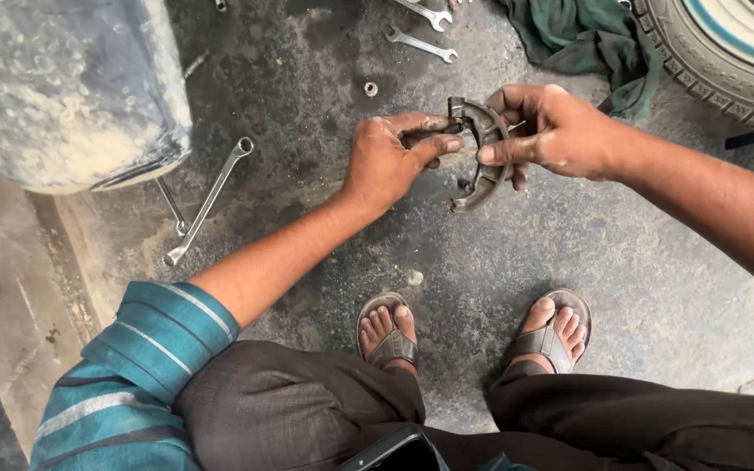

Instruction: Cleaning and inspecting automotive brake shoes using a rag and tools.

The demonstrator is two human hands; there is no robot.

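While the person is squatting in sandals (390,336), the left hand (390,161) and right hand (551,131) are both pinching a curved brake shoe (486,157) above the concrete floor (447,262); spanners (211,196) are lying at nine o'clock, a tyre (709,61) at two.

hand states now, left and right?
Left hand: closed, gripping the curved metal brake shoe.
Right hand: closed on the same brake shoe.
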